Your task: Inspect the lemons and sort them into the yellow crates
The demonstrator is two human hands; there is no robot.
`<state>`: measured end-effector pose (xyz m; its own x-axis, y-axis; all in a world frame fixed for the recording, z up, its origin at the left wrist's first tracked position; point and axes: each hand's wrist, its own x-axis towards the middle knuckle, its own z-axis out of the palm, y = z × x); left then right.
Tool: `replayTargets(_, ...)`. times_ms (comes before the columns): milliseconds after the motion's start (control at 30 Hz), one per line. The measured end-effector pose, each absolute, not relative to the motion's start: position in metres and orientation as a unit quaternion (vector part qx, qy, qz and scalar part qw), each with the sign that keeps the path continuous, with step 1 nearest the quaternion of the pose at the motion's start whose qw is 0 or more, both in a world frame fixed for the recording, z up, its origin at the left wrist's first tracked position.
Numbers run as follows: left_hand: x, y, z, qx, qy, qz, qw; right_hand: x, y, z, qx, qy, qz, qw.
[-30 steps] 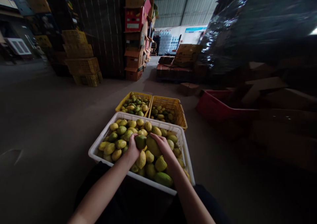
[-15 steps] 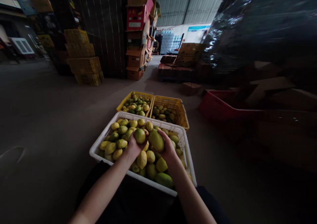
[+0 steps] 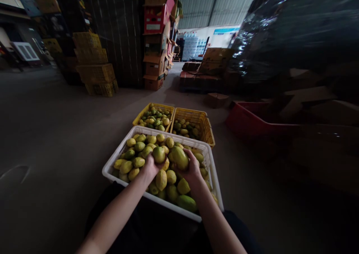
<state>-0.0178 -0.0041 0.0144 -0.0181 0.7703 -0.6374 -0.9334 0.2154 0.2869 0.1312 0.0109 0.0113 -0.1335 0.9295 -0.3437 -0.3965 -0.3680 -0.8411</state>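
1. Note the left hand (image 3: 153, 167) clasped around the rounder fruit (image 3: 159, 155), the right hand (image 3: 194, 170) around the longer fruit (image 3: 180, 158), both over the white crate (image 3: 172, 207).
2. Cradle each from below with a light grip, to avoid bruising.
3. Turn gently without knocking one against the other.
4. Leave unread any writing on the red box (image 3: 154, 18) and the blue banner (image 3: 226, 31): too small.

Pretty dim shot tbh. Brightest bit is the white wall (image 3: 219, 40) way beyond the right hand (image 3: 193, 167); the plastic wrap (image 3: 266, 29) farther right throws harsh glare. Left of the left hand (image 3: 152, 167), the floor (image 3: 56, 134) sinks into murk, edges look stretched and smeary.
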Motion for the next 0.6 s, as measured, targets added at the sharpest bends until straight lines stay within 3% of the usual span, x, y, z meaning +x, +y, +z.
replayTargets(267,-0.023,-0.012,0.028,-0.086,0.35,0.609,0.706,0.125,0.006,0.029,-0.457,-0.057,0.767,0.446)
replayTargets(600,-0.038,-0.024,0.032,-0.065,0.339,0.611,0.713,0.122,0.01,0.018,-0.472,-0.098,0.753,0.448)
